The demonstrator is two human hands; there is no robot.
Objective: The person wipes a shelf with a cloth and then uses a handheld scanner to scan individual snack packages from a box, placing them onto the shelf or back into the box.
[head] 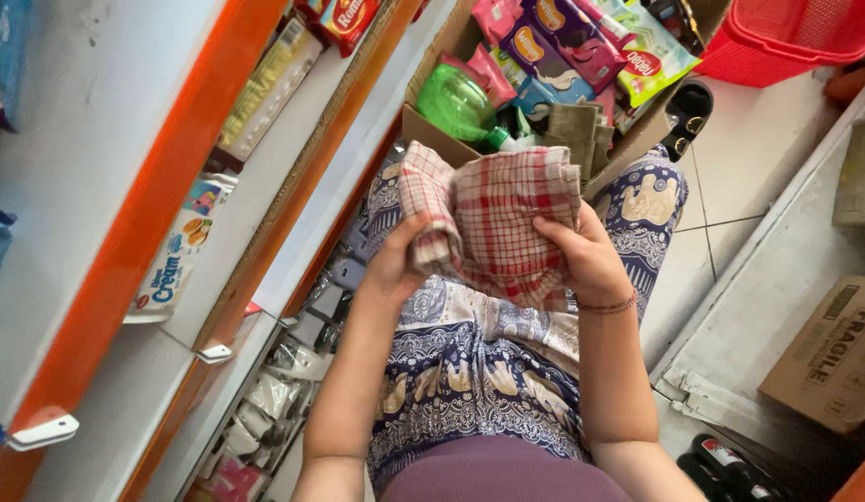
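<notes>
The red-and-white checked cloth [493,218] sits bunched over the lap, long side running hand to hand. Left hand [400,260] and right hand [586,256] each pinch an edge, equally close (cardboard box [423,125] of snack packets just beyond).

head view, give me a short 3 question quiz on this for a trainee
1. True or false: both hands hold the cloth.
2. What lies beyond the cloth? A) an open box of packets B) a sink C) a ladder
3. Which side of the person is the orange shelf on?

Key:
1. True: the left hand and right hand each grip it.
2. A
3. Their left.
</notes>
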